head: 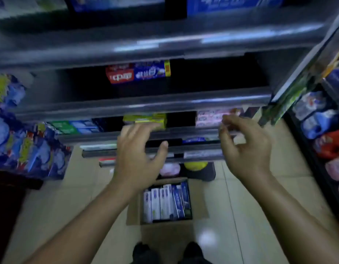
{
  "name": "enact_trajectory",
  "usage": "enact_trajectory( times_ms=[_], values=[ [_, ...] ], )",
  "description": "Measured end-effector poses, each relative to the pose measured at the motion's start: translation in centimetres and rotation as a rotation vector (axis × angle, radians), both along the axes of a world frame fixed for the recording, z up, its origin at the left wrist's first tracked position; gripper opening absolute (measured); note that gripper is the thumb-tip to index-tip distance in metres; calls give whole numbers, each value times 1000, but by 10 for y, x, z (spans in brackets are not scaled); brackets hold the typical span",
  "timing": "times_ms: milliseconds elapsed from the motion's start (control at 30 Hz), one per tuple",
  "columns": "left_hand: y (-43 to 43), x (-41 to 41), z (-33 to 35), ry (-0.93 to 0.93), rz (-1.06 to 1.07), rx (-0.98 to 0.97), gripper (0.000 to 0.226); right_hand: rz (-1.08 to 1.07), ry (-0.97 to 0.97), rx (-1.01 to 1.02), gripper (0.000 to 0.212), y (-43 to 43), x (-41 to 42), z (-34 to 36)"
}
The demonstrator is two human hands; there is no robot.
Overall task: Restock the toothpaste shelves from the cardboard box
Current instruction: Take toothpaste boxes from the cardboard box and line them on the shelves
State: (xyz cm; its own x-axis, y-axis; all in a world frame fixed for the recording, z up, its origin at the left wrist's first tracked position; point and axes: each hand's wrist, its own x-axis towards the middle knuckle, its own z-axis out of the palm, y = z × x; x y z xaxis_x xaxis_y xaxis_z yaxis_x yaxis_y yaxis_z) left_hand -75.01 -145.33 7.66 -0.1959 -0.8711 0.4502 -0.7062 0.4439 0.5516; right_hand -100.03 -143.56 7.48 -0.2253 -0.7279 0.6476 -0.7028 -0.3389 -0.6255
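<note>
Left hand (138, 155): fingers spread, nothing held; fingertips at the yellow carton (145, 121) on the shelf (193, 131).
Right hand (245, 147): fingers loosely curled before the pink cartons (212, 117) — grip cannot be told, blurred.
Cardboard box (134, 212): set on the floor (241, 206) below — toothpaste cartons (165, 202) stood inside.

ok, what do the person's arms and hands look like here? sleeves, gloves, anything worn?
The left hand and right hand are bare, with no gloves and no ring, watch or wristband that I can see. Both forearms are uncovered down to the frame's edge, so no sleeves show. The frame is motion-blurred, so small marks can't be ruled out.
</note>
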Motion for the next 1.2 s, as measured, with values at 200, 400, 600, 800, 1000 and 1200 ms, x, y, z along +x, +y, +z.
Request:
enact_trajectory(
  times_ms=[200,400,600,800,1000,1200],
  values=[
    [55,63,-241,189,190,860,33,20,-324,632,33,54,63,-205],
    [97,60,-458,42,302,1378,11,-80,-377,1213,8,96,110,-426],
    [80,11,-627,10,263,1478,76,-200,-508,1401,24,127,115,-572],
    [67,-35,-744,-128,237,1515,105,-248,-584,1355,24,149,98,-634],
    [58,-43,-760,-148,294,1446,103,-283,-605,1348,26,153,89,-650],
    [58,-9,-675,614,441,1732,34,-14,-769,1358,53,129,105,-628]
  ],
)
